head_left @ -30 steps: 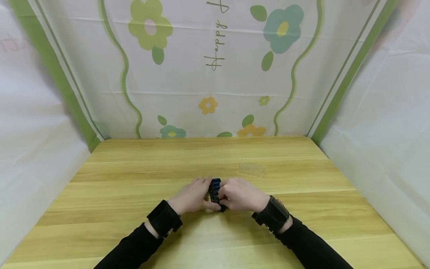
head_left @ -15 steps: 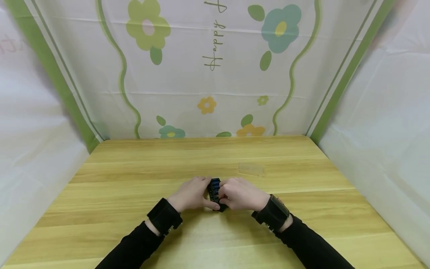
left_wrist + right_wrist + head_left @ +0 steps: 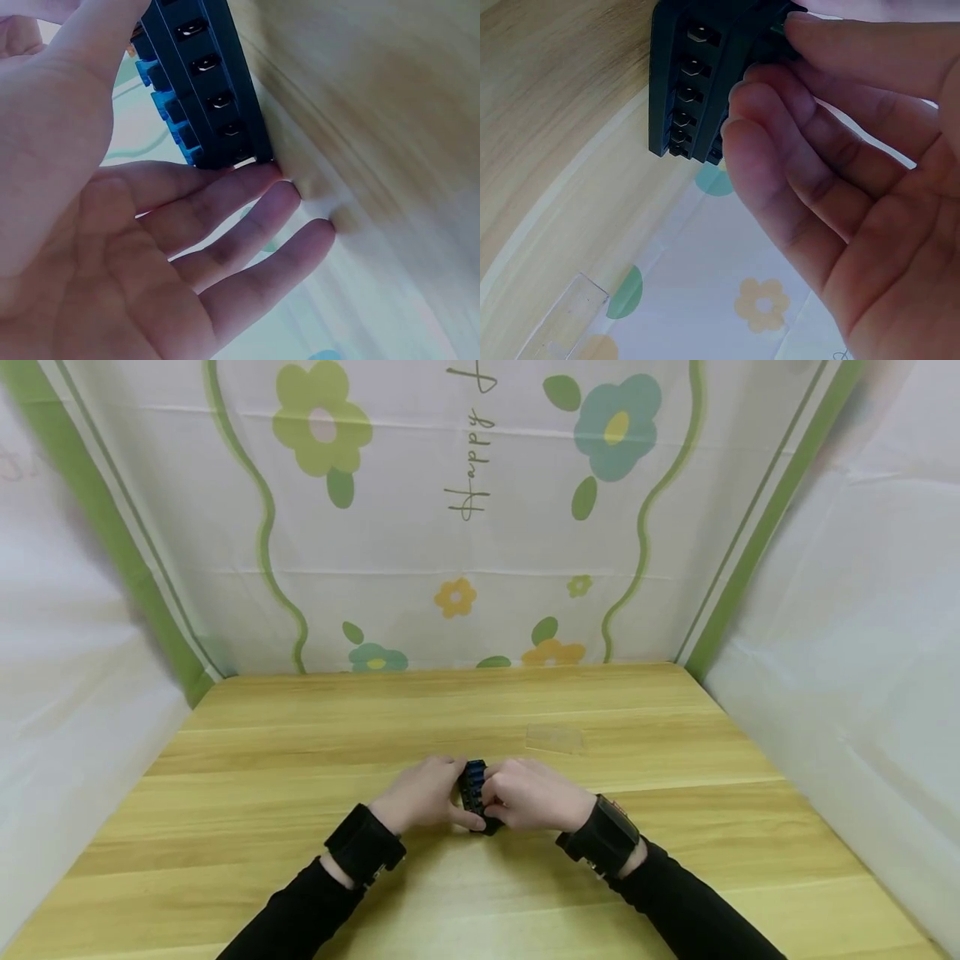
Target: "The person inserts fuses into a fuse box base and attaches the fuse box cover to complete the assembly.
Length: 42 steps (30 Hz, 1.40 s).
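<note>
A black terminal block (image 3: 472,787) with blue parts along its top stands on the table between the hands. A row of metal nuts or screws shows in slots on its side in both wrist views. My left hand (image 3: 423,795) holds the block by its ends, thumb at the near end and forefinger at the far end; the other fingers (image 3: 262,277) extend past it, tips by the table. My right hand (image 3: 536,795) is curled at the block's right side. Its thumb and forefinger pinch at the block's upper part; the exact spot between the fingertips is hidden.
A clear, thin plastic cover (image 3: 555,739) lies on the wooden table (image 3: 337,727) beyond the right hand. A white cloth with printed flowers (image 3: 382,543) hangs at the back, and white cloth sides (image 3: 840,635) flank the table.
The view has shifted slightly. Both hands stay at the terminal block in nearly the same position, and the clear cover has not moved on the table.
</note>
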Tool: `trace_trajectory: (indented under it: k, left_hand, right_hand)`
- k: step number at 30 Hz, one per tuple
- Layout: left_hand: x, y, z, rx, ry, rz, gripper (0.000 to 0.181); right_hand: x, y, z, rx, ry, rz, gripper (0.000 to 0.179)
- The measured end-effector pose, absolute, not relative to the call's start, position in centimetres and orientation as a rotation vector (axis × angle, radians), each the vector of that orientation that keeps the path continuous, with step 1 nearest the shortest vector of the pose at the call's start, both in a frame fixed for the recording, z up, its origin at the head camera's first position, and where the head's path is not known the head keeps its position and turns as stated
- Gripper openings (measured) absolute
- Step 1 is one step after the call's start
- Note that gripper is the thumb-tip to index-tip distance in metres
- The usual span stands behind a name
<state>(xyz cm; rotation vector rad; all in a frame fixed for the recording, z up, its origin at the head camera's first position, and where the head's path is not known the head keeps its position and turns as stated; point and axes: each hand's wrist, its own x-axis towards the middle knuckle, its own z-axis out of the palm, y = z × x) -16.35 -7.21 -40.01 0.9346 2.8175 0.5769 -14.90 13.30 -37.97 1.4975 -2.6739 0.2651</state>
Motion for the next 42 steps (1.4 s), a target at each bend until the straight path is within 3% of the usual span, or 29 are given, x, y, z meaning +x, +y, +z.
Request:
trace_trajectory:
  k: [16, 30, 42]
  left_hand:
    - [-16.11, -7.47, -40.05, 0.959, 2.827, 0.630, 0.066]
    - [-16.03, -7.50, -40.21, 0.958, 2.838, 0.602, 0.089]
    - [-16.16, -7.47, -40.37, 0.969, 2.839, 0.607, 0.084]
  right_hand:
    - [-14.92, 13.11, -37.96, 1.500, -2.688, 0.272, 0.022]
    - [-14.99, 13.29, -37.63, 1.523, -2.702, 0.315, 0.017]
    - [-15.08, 13.32, -37.67, 1.508, -2.685, 0.294, 0.018]
